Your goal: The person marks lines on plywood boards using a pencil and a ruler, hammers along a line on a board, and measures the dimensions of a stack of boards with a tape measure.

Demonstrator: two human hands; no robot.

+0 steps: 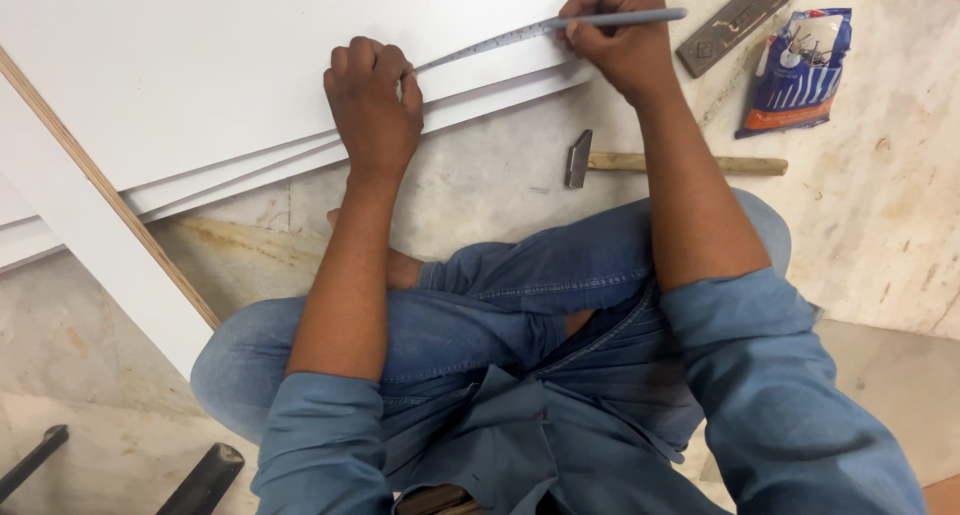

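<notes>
I sit cross-legged on a stone floor before a stack of white laminated boards (200, 75). My left hand (372, 105) presses a metal measuring tape (480, 47) down on the near edge of the top board. My right hand (612, 37) holds a grey pencil (640, 17) at the tape's far end, near the board's right edge. The tape runs stretched between both hands.
A hammer with a wooden handle (660, 162) lies on the floor by my right forearm. A dark metal try square (745, 15) and a blue-and-white packet of small hardware (800, 70) lie at the upper right. Two dark bars (205, 475) show at the lower left. A plywood-edged white board (100, 225) leans across the left.
</notes>
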